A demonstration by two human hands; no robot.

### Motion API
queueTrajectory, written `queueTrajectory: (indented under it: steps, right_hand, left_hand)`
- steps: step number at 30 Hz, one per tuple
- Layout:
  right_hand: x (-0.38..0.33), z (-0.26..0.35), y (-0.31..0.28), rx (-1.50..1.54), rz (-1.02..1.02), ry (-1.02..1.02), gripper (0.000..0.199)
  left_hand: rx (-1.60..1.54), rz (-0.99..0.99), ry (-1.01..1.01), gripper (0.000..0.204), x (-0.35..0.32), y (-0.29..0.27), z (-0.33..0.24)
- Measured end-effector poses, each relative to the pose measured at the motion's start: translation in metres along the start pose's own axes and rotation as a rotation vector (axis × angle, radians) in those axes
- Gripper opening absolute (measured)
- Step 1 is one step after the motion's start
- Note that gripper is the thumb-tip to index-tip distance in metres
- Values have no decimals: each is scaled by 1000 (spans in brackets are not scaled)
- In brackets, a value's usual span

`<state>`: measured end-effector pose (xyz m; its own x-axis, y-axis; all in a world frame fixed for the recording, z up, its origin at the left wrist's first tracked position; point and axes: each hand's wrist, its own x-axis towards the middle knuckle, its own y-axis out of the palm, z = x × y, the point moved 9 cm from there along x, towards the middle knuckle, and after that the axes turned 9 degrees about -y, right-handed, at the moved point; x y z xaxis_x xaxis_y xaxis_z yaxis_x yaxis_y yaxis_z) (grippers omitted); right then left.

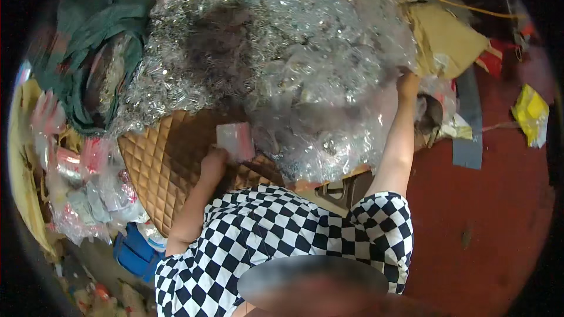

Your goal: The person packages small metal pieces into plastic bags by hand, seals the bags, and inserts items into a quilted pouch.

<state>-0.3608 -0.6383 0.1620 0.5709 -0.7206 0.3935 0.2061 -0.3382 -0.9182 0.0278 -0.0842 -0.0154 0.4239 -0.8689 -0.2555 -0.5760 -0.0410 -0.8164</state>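
My left hand (214,163) holds a small clear plastic bag (235,141) with pinkish-red marks by its lower left edge. The bag hangs over a brown quilted cover (158,158), short of a big heap of small shiny clear and silvery pieces (194,0). Out to the right, my right arm is stretched forward, and my right hand (408,84) is at the right edge of clear plastic film (346,105) lying on the heap's near right side. Its fingers are blurred, so whether they grip the film does not show.
A dark green sack (106,17) stands left of the heap. Clear and pink plastic bags (88,194) pile up at the left, above a blue container (136,252). Tan cardboard (446,38), grey tape (468,123) and a yellow packet (530,115) lie right, near red floor (470,229).
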Motion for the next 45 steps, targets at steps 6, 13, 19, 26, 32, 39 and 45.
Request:
queueTrajectory:
  steps: [6, 13, 19, 26, 32, 39, 45]
  right_hand:
    - [117, 201, -2, 136, -124, -182, 34]
    - [141, 161, 189, -173, 269, -47, 26]
    - [150, 213, 83, 332, 39, -310, 18]
    - [122, 238, 65, 159, 11, -498, 34]
    - [130, 254, 113, -100, 303, -419, 45]
    - [128, 277, 133, -392, 252, -576, 41]
    - [154, 181, 182, -466, 349, -348, 23]
  left_hand:
    - [-12, 113, -193, 14, -7, -23, -4]
    - [-53, -114, -162, 16, -2, -63, 5]
    - [-156, -286, -207, 26, -16, -77, 21]
    - [-371, -238, -120, 19, -12, -101, 4]
    - [-466, -473, -258, 9, -55, -148, 18]
    - [-264, -205, -386, 17, -81, -107, 36]
    - [-592, -366, -524, 29, -49, -117, 29]
